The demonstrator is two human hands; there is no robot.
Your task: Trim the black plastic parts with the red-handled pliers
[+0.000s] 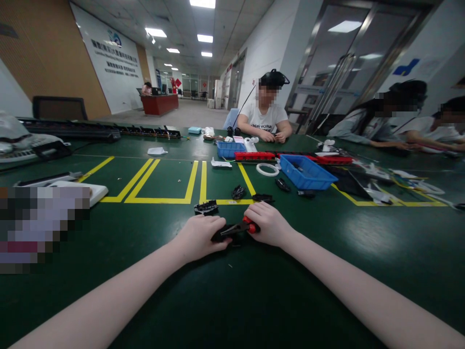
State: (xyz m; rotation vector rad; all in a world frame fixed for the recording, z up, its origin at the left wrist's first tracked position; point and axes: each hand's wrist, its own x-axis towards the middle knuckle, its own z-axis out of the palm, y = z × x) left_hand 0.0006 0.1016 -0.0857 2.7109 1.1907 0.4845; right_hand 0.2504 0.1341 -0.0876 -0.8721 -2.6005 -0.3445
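Observation:
My right hand (267, 223) is wrapped round the red handles of a pair of pliers (234, 229), whose dark jaws point left. In my left hand (203, 236) is a black plastic part (220, 233), pinched between fingers and thumb, with much of it hidden. The plier tips lie at this part; whether they grip it I cannot tell. Just beyond my left hand rests a black plastic piece (206, 207) with a jagged edge. Another black piece (263, 198) lies just past my right hand, and a third dark piece (239, 192) lies further back.
Yellow tape (160, 200) marks boxes on the green table (152, 242). Blue trays (308, 174), a white ring of tape (268, 169) and red strips (255, 156) lie beyond my hands. A person (267, 114) sits opposite; others sit at the right. A white device (98, 190) is at left.

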